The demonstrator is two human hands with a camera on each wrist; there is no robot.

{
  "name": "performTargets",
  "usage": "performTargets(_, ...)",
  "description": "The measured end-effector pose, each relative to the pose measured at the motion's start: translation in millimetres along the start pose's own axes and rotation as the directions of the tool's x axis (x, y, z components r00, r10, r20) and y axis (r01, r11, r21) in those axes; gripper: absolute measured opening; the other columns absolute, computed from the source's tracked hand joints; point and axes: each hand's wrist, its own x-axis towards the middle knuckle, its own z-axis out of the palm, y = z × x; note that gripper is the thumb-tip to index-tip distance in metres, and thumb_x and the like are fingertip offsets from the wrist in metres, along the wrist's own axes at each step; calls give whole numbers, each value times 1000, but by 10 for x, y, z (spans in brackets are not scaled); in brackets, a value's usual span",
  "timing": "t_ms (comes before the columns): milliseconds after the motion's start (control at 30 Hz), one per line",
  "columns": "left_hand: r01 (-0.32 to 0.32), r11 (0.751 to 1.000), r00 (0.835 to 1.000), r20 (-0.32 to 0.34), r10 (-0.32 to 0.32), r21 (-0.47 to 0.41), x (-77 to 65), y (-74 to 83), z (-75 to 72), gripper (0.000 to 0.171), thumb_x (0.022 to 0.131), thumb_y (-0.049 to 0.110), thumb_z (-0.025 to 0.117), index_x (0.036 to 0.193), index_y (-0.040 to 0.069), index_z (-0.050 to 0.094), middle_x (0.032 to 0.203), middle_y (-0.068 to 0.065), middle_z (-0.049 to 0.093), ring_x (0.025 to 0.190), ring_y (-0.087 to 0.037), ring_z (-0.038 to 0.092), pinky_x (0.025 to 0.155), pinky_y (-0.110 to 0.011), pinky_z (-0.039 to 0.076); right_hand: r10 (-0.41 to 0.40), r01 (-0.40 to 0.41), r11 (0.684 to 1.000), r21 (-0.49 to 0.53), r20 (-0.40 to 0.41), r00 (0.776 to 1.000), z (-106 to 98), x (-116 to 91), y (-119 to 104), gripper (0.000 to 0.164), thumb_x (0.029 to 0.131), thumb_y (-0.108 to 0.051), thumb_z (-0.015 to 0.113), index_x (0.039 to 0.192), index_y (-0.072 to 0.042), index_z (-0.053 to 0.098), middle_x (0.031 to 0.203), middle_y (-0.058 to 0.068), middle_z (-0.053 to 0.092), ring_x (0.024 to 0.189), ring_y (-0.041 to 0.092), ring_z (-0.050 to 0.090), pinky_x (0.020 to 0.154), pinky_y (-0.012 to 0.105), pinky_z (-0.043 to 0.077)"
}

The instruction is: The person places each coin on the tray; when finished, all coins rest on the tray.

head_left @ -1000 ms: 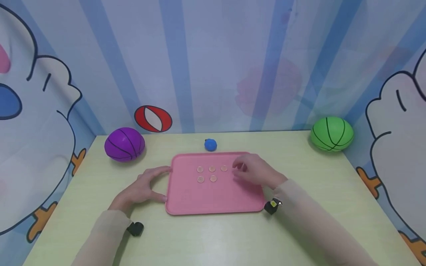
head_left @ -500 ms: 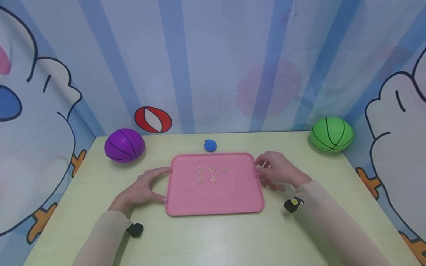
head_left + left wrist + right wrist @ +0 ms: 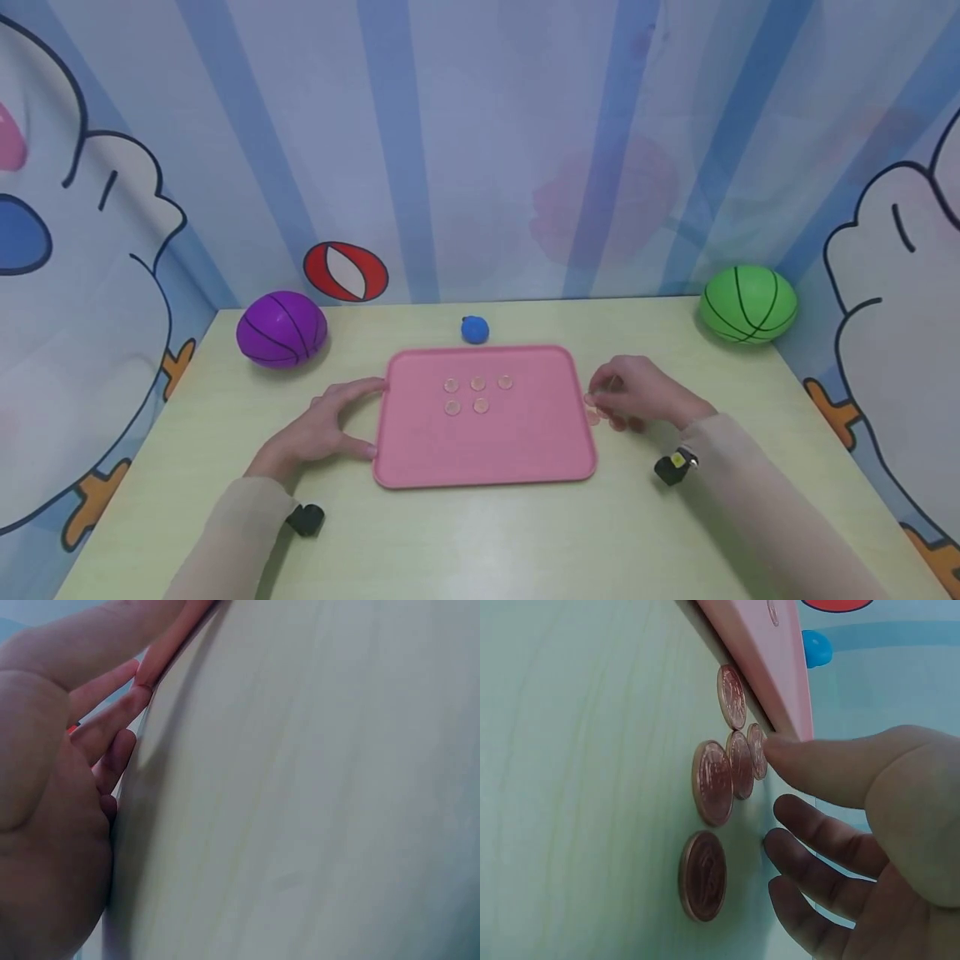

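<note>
In the head view a pink tray (image 3: 525,450) lies on the table. Several small coins (image 3: 477,383) sit on it, three in the far row and two in the nearer. My left hand (image 3: 318,429) rests at the tray's left edge, thumb and fingers spread apart against the rim. Just beyond the right edge, my right hand (image 3: 637,392) is low over loose copper coins (image 3: 593,417). The right wrist view shows several of these coins (image 3: 713,782) flat on the table. My right thumb tip (image 3: 784,754) is right at the coin closest to the tray; the index finger is mostly hidden.
A small blue object (image 3: 475,330) stands behind the tray. At the back left is a purple ball (image 3: 282,329), at the back right a green ball (image 3: 748,304). A striped, printed curtain (image 3: 487,167) borders the table (image 3: 480,542).
My right hand has moved right, from over the tray to the loose coins beside it, and come slightly nearer. The left hand stays at the tray's edge, and the coins on the tray keep their places.
</note>
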Motion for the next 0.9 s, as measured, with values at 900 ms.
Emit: performTargets(900, 33, 999, 999, -2, -33, -7, 2, -4, 9, 102, 68, 34, 98, 157, 27, 49, 165, -7, 41, 152, -38, 27, 121, -76, 5, -28, 16, 982, -190, -61, 998, -72, -75, 133, 4, 93, -6, 73, 97, -6, 73, 76, -2, 68, 63, 11, 63, 68, 31, 55)
